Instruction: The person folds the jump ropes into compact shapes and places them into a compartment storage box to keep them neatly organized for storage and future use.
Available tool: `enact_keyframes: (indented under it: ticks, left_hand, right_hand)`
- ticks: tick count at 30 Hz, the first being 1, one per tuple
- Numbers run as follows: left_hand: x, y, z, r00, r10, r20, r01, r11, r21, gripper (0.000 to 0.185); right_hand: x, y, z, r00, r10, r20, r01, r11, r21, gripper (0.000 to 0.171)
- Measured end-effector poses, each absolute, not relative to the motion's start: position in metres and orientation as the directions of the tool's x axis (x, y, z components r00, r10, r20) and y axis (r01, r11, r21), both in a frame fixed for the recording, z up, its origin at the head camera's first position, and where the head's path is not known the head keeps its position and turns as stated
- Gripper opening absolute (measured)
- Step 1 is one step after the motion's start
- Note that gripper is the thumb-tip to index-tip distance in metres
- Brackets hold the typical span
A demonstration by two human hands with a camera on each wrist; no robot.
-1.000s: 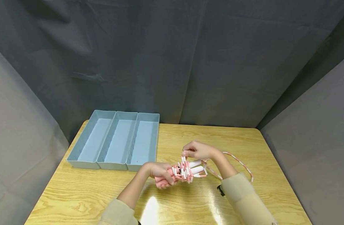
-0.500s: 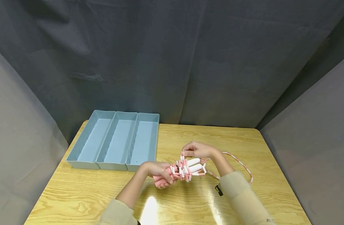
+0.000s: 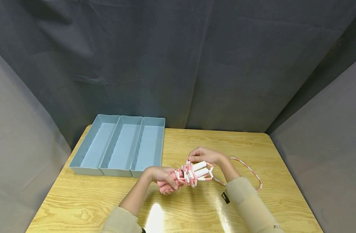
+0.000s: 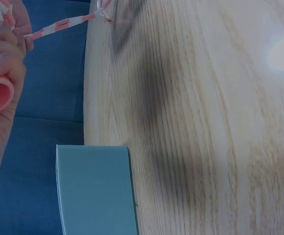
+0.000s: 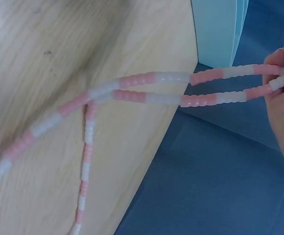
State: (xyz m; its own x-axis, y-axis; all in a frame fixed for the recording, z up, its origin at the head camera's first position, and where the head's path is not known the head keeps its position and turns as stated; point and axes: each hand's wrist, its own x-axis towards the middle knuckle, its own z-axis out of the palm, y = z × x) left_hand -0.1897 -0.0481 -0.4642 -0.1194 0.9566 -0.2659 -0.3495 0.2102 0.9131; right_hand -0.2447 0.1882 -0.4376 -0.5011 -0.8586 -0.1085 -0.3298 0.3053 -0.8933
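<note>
Both hands point(image 3: 183, 168) grip beaded jump rope point(image 3: 192, 173) | wooden table point(image 3: 79, 200) | grey drapes point(image 3: 178, 64)

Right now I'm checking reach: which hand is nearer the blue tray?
Left. The left hand is just in front of the blue tray's near-right corner; the right hand is farther right.

The worktop point(image 3: 253, 145) is pale, glossy varnished wood with clear grain. The 3 trays point(image 3: 119, 145) look matt blue plastic. The beaded rope point(image 3: 247, 166) is smooth pink-and-white plastic; backdrop point(image 3: 178, 64) is creased grey cloth.
</note>
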Motion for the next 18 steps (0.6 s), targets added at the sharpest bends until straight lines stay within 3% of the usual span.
enact_keyframes:
  ticks: [11, 15, 18]
  left_hand:
    - [-0.192, -0.05, -0.466, -0.098, 0.97, -0.225, -0.349, 0.178, 0.92, 0.008]
    - [-0.193, -0.05, -0.465, -0.102, 0.97, -0.22, -0.35, 0.172, 0.921, 0.007]
    - [-0.194, -0.051, -0.465, -0.125, 0.968, -0.218, -0.352, 0.163, 0.922, 0.007]
  right_hand:
    - [-0.238, 0.188, -0.451, -0.534, -0.843, -0.061, -0.274, 0.242, -0.931, 0.03]
    - [-0.232, 0.188, -0.45, -0.575, -0.813, -0.095, -0.163, 0.227, -0.96, 0.03]
    - [-0.226, 0.187, -0.443, -0.558, -0.826, -0.08, -0.096, 0.16, -0.983, 0.028]
